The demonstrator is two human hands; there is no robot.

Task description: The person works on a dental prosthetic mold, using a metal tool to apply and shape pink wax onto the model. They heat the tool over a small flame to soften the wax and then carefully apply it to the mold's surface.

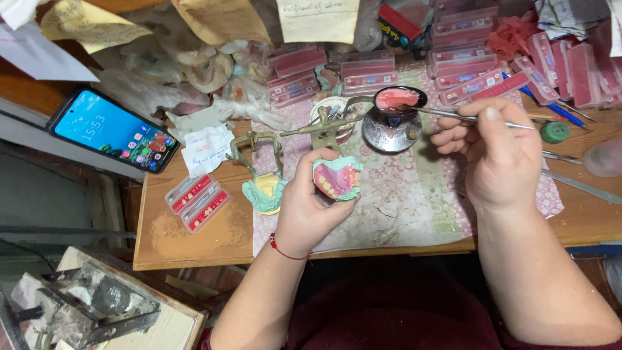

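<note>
The left hand (304,207) holds a denture model (337,179) above the near edge of the worktop (188,236). The model is tilted so its pink wax and row of teeth face up toward the camera, which presents the working surface to view. The left fingers are curled closed round the mint-green base: the thumb lies along the base at the 9 o'clock side, and the remaining fingers are hidden beneath it. The model sits at the 1 o'clock position from the left palm.

The right hand (495,152) grips a thin metal instrument (453,115) in a pen hold, fingers closed on the shaft. The shaft runs toward 9 o'clock, and its tip rests in or just over a small spoon-like pan (398,99) holding pink wax. The pan stands above a round metal burner (391,131), a position that appears intended to keep the wax soft.

The pan is at 1 o'clock from the model, apart from it. An articulator (265,185) with a second cast lies just beside the left hand at 9 o'clock. Flat red tooth cards (197,202) lie farther out at 9 o'clock, and a phone (113,129) at 10 o'clock.
</note>
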